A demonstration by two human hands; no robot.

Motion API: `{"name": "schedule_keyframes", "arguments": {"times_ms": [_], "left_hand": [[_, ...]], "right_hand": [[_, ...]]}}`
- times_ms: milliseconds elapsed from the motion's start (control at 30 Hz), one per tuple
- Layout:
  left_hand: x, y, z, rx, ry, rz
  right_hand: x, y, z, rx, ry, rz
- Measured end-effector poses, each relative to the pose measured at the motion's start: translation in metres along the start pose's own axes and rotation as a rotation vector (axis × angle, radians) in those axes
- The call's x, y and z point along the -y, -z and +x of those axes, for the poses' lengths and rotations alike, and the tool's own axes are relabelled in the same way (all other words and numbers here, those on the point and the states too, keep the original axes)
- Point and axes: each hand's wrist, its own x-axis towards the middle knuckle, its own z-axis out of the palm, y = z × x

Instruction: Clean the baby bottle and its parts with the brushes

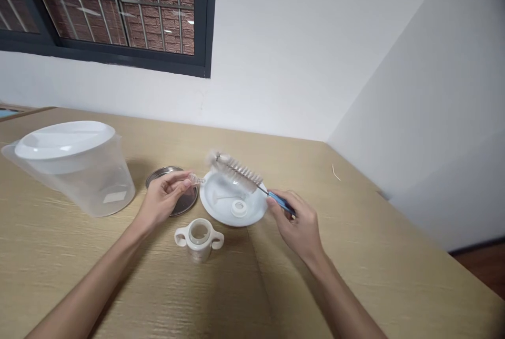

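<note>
Between the thumb and fingers of my left hand (168, 195) is a small clear ribbed piece (196, 179), at the left rim of a white bowl (232, 218). My right hand (298, 220) grips the blue handle of a bottle brush (239, 171), whose white bristles hang over the bowl and point up to the left. Inside the bowl lie a white ring (239, 208) and a thin clear piece. A two-handled bottle (199, 239) stands upright and uncapped in front of the bowl. Partly behind my left hand sits a round metal tray (185, 203).
On the left of the wooden table (355, 276) stands a large translucent pitcher (87, 176) with a white lid. A thin pale strand (335, 172) lies at the right back. Behind the table are a white wall and a barred window.
</note>
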Motion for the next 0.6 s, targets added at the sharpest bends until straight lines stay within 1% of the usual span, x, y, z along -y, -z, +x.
{"name": "schedule_keyframes", "arguments": {"times_ms": [67, 133, 233, 333, 433, 500, 600], "left_hand": [[0.000, -0.002, 0.000, -0.033, 0.007, 0.003], [-0.001, -0.002, 0.000, -0.040, 0.011, -0.014], [-0.002, -0.003, -0.001, -0.051, 0.025, -0.054], [0.000, -0.003, -0.001, -0.056, 0.036, -0.075], [0.000, -0.003, -0.002, -0.062, 0.024, -0.072], [0.000, -0.004, -0.002, -0.059, 0.010, -0.052], [0.000, -0.003, -0.002, -0.064, 0.001, -0.027]], "right_hand": [[0.000, 0.000, -0.001, 0.026, 0.023, 0.013], [-0.001, -0.001, -0.001, 0.066, 0.080, -0.008], [-0.007, 0.000, 0.000, 0.063, 0.140, -0.117], [-0.011, 0.001, 0.000, 0.007, 0.105, -0.160], [-0.009, 0.000, -0.001, 0.013, 0.073, -0.077], [-0.007, 0.000, -0.001, 0.059, 0.108, -0.046], [-0.008, 0.001, 0.000, 0.085, 0.173, -0.107]]}}
